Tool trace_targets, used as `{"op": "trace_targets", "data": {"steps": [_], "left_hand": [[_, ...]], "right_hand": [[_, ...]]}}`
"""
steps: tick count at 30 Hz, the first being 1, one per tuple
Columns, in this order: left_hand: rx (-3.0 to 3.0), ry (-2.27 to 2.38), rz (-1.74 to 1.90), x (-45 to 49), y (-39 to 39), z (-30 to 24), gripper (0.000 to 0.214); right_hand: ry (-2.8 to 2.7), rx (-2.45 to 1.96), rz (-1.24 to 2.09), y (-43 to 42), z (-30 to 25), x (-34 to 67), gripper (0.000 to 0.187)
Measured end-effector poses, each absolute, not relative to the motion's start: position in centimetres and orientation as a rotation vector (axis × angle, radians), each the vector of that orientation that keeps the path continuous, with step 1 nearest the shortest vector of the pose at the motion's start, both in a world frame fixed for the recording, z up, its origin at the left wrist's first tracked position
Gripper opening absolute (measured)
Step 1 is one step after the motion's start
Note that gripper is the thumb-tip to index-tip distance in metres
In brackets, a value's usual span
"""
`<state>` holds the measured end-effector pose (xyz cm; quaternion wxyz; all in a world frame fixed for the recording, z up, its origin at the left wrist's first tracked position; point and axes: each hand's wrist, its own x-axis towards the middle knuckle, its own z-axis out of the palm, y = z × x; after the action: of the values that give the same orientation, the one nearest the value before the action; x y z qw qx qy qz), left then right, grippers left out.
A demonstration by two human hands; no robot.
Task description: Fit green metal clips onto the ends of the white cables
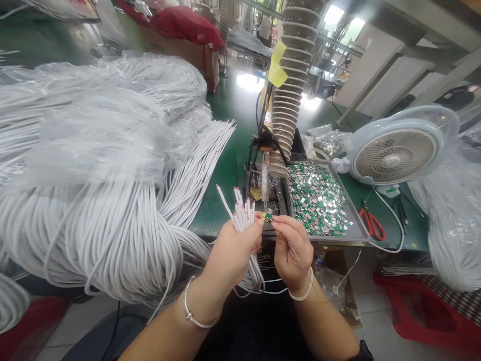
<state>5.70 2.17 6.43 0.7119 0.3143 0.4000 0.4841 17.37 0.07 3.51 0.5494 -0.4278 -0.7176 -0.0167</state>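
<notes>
My left hand [233,250] is closed round a bundle of white cables [242,215] whose stripped red-tipped ends fan upward. Its thumb and finger also pinch a small green circuit board [267,216]. My right hand [291,245] pinches a thin solder wire [296,255] and brings its end to that board. A soldering iron tip [265,193] hangs point-down just above the board, fixed in a stand. The loose cable ends loop down below my left hand.
A huge heap of white cables [105,200] under clear plastic fills the left. A metal tray [355,233] of several small green boards sits right of the iron. Red scissors [372,223], a white fan [398,155] and a ribbed fume hose [293,75] stand nearby.
</notes>
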Motion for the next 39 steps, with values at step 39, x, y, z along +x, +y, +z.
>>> {"op": "trace_targets", "data": {"steps": [39], "left_hand": [[0.692,0.889,1.083,5.54,2.18,6.42,0.01]], "right_hand": [[-1.698,-0.985,-0.034,0.35,4.02,17.06,0.029]]}}
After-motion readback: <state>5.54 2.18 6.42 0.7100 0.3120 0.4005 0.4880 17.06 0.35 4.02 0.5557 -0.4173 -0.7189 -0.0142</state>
